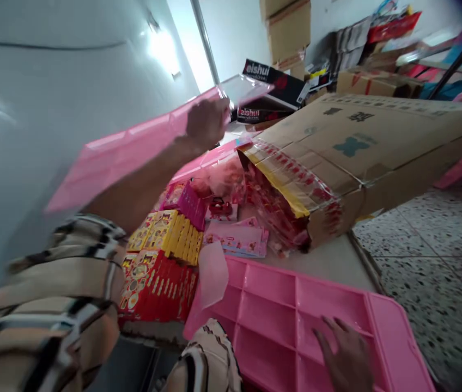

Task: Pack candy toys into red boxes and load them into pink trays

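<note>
My left hand (pixel 208 122) is raised and closed on a long, thin pink plastic panel (pixel 133 142), tilted up at the left, with a clear part past my fingers. Blur hides the panel's exact kind. Low at the right, my right hand (pixel 347 351) has its fingers spread over a pink compartment tray (pixel 269 321); I cannot tell whether it touches. A pale slip of paper (pixel 213 275) lies over the tray's far left corner. Beside it are stacked red boxes (pixel 159 286), yellow boxes (pixel 165 234) and magenta boxes (pixel 186 201).
A large open cardboard carton (pixel 362 158) lies tilted at the right, with red and clear plastic packages (pixel 272 212) in its mouth. Pink printed packets (pixel 239 239) lie before it. Black boxes (pixel 275 84) stand behind. Speckled floor (pixel 411 261) shows past the work surface's right edge.
</note>
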`<act>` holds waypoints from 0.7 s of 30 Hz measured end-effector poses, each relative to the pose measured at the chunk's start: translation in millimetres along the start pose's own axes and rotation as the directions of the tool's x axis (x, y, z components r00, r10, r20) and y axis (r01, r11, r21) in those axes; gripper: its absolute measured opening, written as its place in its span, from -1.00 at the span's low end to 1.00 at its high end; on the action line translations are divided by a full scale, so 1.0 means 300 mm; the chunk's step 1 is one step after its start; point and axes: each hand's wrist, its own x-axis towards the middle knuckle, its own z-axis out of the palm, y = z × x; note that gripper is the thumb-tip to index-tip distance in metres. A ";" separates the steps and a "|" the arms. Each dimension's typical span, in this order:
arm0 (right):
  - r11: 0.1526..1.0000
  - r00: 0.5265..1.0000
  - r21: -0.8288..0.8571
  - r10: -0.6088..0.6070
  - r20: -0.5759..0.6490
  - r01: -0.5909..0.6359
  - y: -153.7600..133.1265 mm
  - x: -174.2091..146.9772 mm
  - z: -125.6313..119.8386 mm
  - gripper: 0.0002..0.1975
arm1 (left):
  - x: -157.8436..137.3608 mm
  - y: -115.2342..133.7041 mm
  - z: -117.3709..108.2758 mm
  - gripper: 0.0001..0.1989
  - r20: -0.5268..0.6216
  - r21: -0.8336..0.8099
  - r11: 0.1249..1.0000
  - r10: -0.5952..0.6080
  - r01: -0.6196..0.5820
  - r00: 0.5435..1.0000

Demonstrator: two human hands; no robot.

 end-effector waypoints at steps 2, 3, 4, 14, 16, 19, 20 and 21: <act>0.997 0.997 0.015 -0.075 0.015 0.075 -0.120 0.046 0.089 -0.58 | -0.030 -0.019 0.191 -0.75 0.073 -0.004 0.999 -0.053 0.053 0.996; 0.995 0.995 0.023 -0.096 0.011 0.095 -0.172 0.075 0.135 -0.59 | -0.056 -0.021 0.290 -0.75 0.123 -0.020 0.997 -0.066 0.069 0.990; 0.994 0.994 0.033 -0.107 0.008 0.107 -0.215 0.108 0.181 -0.60 | -0.086 -0.021 0.382 -0.75 0.179 -0.044 0.996 -0.070 0.079 0.981; 0.990 0.950 0.043 0.118 0.290 -0.136 -0.272 0.368 0.526 -0.58 | -0.734 -0.081 0.702 -0.76 0.206 -0.314 0.950 0.068 0.000 0.976; 0.987 0.953 -0.014 0.156 0.260 -0.157 -0.253 0.404 0.549 -0.57 | -0.927 -0.121 0.802 -0.83 0.427 -0.391 0.889 -0.055 0.239 0.902; 0.989 0.959 -0.075 0.139 0.248 -0.124 -0.245 0.471 0.588 -0.59 | -1.111 -0.188 0.985 -0.86 0.656 -0.289 0.746 -0.303 0.601 0.691; 0.991 0.959 -0.091 0.116 0.260 -0.095 -0.250 0.496 0.608 -0.61 | -1.139 -0.208 1.038 -0.77 0.680 -0.254 0.714 -0.347 0.652 0.646; 0.993 0.956 -0.105 0.088 0.278 -0.060 -0.259 0.522 0.632 -0.63 | -1.155 -0.225 1.084 -0.66 0.693 -0.236 0.697 -0.369 0.678 0.620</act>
